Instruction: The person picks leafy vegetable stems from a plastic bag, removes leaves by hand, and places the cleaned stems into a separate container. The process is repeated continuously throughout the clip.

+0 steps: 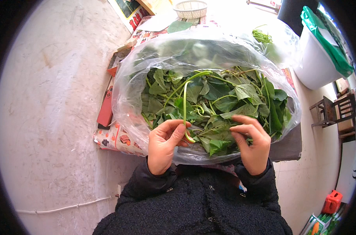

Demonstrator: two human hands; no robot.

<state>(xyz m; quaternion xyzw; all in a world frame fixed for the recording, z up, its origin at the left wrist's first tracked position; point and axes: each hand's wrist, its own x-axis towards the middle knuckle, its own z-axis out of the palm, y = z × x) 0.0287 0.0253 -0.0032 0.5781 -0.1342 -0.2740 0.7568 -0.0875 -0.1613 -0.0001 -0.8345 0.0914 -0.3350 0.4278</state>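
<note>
Between the thumb and fingers of my left hand [167,144] is a long green stem [185,102], bent over at its upper end and curled at its lower tip. My right hand [252,141] hovers over the leaves with its fingers apart; I see nothing held in it. Below both hands, a large clear plastic bag [128,97] lies wide at its mouth, filled with leafy green vines [225,100]. A brighter torn leaf [218,146] lies between my hands near the bag's front rim.
A white plastic basket [190,10] stands at the far end of the table. Thin green stems [262,36] lie behind the bag on the right. A white bucket [316,55] with a green liner stands at right, a wooden chair [327,110] beyond. A wall [54,102] borders the left.
</note>
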